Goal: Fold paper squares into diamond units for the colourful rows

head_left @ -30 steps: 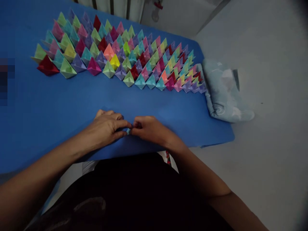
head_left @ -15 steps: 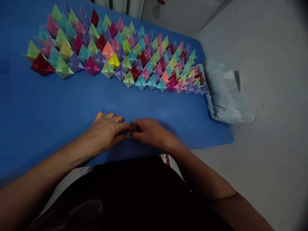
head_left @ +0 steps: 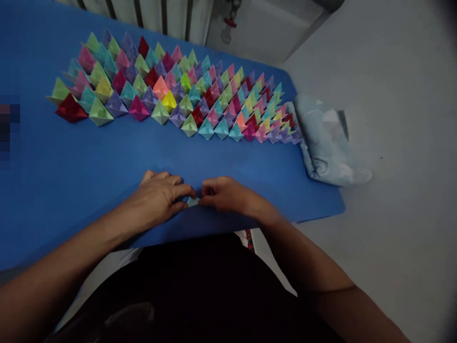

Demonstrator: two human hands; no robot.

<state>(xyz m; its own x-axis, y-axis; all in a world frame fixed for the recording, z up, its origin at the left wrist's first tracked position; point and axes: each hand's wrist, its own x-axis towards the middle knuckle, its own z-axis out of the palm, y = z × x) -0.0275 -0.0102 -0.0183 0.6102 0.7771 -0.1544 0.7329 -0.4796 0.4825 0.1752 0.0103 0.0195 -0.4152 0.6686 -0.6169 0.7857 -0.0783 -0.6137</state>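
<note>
A small, pale folded piece of paper (head_left: 193,202) shows between my hands, low over the near part of the blue table (head_left: 117,152). My left hand (head_left: 160,195) pinches its left side between thumb and forefinger, the other fingers curled towards the tabletop. On its right side, the fingertips of my right hand (head_left: 226,194) are closed in a pinch. Fingers cover part of the paper, so its full shape is hidden. Beyond my hands stand many folded paper boats (head_left: 169,101) in rows, in green, blue, pink, purple, red and yellow.
A folded light blue patterned cloth (head_left: 321,143) lies at the table's right end. Behind the far edge are a radiator (head_left: 153,16) and a red valve handle (head_left: 230,22). The table's near edge runs close to my body.
My right hand has moved slightly right, away from my left, and more of the pale paper shows between them. The view has tilted up a little, showing more of the radiator.
</note>
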